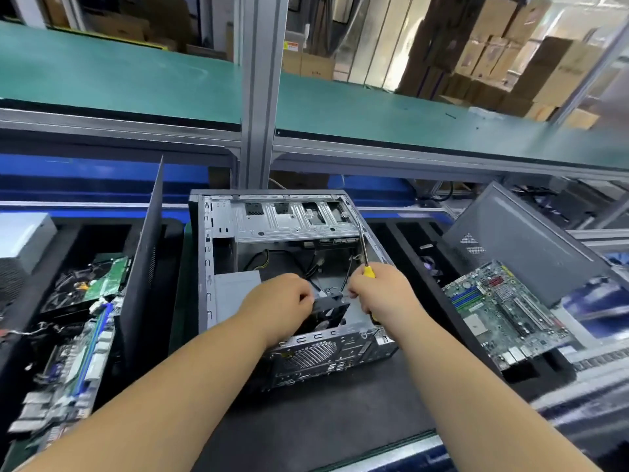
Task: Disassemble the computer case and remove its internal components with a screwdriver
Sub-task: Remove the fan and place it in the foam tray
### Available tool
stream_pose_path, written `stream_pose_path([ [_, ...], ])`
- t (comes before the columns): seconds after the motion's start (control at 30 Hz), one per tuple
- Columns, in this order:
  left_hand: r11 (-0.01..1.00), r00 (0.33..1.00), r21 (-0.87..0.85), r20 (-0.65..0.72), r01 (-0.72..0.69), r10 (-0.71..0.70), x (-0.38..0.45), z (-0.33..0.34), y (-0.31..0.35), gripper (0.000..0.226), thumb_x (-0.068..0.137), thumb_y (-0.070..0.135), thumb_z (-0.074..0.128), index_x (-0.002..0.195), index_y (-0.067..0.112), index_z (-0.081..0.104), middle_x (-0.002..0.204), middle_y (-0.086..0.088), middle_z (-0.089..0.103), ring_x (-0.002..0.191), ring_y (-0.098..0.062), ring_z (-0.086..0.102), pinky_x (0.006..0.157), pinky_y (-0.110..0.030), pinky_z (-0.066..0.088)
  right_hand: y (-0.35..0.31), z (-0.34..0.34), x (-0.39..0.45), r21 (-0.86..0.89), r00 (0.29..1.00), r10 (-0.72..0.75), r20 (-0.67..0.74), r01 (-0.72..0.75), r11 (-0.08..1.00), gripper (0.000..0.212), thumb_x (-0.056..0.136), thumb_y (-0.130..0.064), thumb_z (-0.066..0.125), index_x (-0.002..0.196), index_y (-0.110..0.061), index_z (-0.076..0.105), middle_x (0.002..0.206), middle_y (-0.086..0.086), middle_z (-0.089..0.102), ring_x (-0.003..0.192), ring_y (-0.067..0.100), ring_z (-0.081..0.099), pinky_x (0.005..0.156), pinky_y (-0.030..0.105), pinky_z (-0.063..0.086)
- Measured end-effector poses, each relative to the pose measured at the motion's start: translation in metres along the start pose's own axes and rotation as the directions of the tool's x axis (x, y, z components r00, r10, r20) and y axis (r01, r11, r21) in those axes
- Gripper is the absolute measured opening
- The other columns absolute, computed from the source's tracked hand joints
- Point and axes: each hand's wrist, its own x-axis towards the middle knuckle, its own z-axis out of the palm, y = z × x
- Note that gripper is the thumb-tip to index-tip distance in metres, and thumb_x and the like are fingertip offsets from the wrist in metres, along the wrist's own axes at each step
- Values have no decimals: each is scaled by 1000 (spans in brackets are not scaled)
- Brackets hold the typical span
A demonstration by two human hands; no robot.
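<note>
An open grey computer case (218, 253) lies on its side on the dark mat in front of me, with loose cables and a drive cage inside. My left hand (282, 301) grips a black case fan (328, 313) near the case's rear wall. My right hand (381, 294) holds a yellow-handled screwdriver (365, 253), its shaft pointing up and away, while its fingers also pinch at the fan's top edge. A grey power supply block (235, 291) sits inside the case left of the fan.
A removed motherboard (503, 311) lies on the black tray at right, with a grey side panel (517, 240) leaning behind it. At left, a black panel (146, 253) stands upright beside a bin of boards and parts (75, 335). A green shelf (136, 80) runs above.
</note>
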Motion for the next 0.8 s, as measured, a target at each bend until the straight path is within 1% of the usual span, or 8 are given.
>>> stream_pose_path([
  [0.1, 984, 998, -173, -63, -39, 28, 3, -4, -5, 19, 97, 30, 47, 82, 30, 59, 87, 14, 49, 85, -11, 52, 73, -32, 43, -1, 3, -1, -42, 998, -46, -34, 44, 998, 9, 72, -12, 57, 66, -17, 53, 50, -9, 47, 52, 17, 41, 53, 28, 33],
  [0.27, 947, 990, -316, -140, -50, 6, 1, -7, -8, 22, 98, 27, 48, 80, 29, 60, 92, 10, 56, 88, -8, 53, 75, -28, 43, 3, -2, 1, -82, 991, -125, -42, 121, 989, 19, 75, -11, 64, 86, -27, 61, 68, -12, 60, 58, 4, 53, 57, 20, 45],
  [0.37, 916, 987, -398, -160, -50, -16, 2, -13, -7, 23, 97, 25, 51, 78, 32, 61, 94, 13, 57, 88, -2, 53, 73, -18, 38, 5, -13, 12, -64, 997, -76, 22, 78, 995, 31, 76, -11, 64, 100, -31, 61, 81, -8, 60, 65, 11, 53, 58, 23, 45],
  [0.47, 894, 984, -446, -175, -49, -33, 3, -21, -2, 23, 97, 24, 53, 79, 36, 61, 95, 16, 58, 91, 1, 54, 77, -17, 38, 4, -22, 27, -96, 988, -69, 136, 82, 992, 44, 77, -17, 68, 116, -34, 57, 96, -8, 62, 66, 9, 53, 59, 25, 40],
  [0.53, 894, 980, -444, -195, -49, -43, 5, -27, 4, 24, 97, 24, 54, 79, 37, 61, 92, 17, 58, 87, 4, 53, 73, -17, 38, 0, -27, 35, -127, 968, -137, 209, 166, 978, 52, 75, -20, 72, 120, -40, 56, 99, -11, 64, 71, 8, 59, 63, 26, 47],
  [0.63, 913, 978, -406, -202, -41, -46, 10, -36, 19, 20, 97, 25, 55, 81, 32, 65, 86, 15, 59, 79, 7, 51, 69, -19, 38, -8, -35, 44, -209, 927, -271, 257, 328, 921, 51, 70, -22, 74, 117, -37, 62, 102, -16, 68, 87, 5, 66, 82, 32, 57],
  [0.73, 952, 979, -302, -202, -44, -19, 20, -45, 40, 16, 97, 26, 54, 86, 29, 66, 90, 13, 59, 83, 4, 52, 73, -19, 41, -15, -52, 53, -283, 888, -361, 284, 437, 854, 37, 71, -18, 71, 104, -33, 68, 98, -12, 70, 86, 14, 69, 78, 40, 60],
  [0.8, 970, 979, -236, -204, -65, 16, 30, -49, 55, 16, 97, 26, 53, 87, 27, 66, 90, 11, 59, 86, 0, 52, 77, -23, 43, -17, -68, 60, -345, 856, -413, 312, 507, 790, 31, 73, -19, 74, 98, -35, 69, 95, -14, 68, 85, 8, 65, 78, 36, 58],
])
